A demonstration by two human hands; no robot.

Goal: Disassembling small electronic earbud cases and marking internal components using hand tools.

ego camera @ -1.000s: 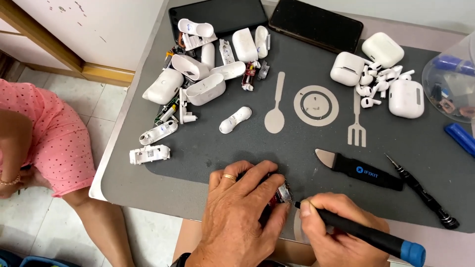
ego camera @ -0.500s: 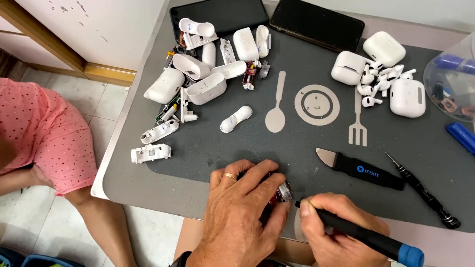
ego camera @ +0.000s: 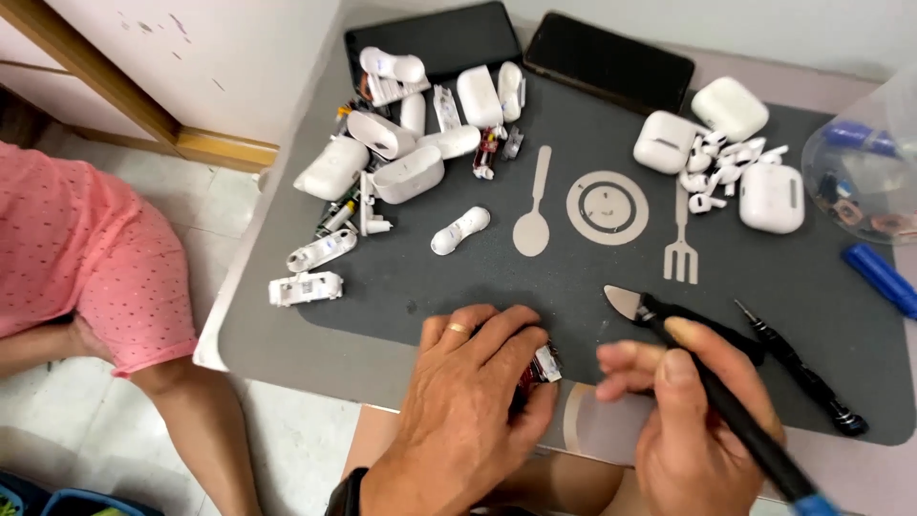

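Small component with red and white bits sits at the near edge of the dark grey mat, mostly hidden under the left hand; can't tell exactly what it is. Left hand grip is closed over it, fingers curled down on top, ring on one finger. Right hand sits just beside it to the right, grip closed around a black-shafted tool with a blue end, thumb and forefinger pinching the shaft, tip pointing up and left, off the component. Just behind that hand: a black-handled pry tool with a flat metal blade lying on the mat, and a thin black screwdriver next to it. Mat has a printed spoon, plate and fork outline in the middle. Far left of mat: pile of opened white earbud cases and loose innards, a few stray white parts nearer the bench edge. Far right: three closed white cases with loose earbuds between them. Two dark phones lie at the back edge. Clear plastic bag of small parts and a blue pen-like object at far right. Another person in pink clothing sits on the floor left of the bench.
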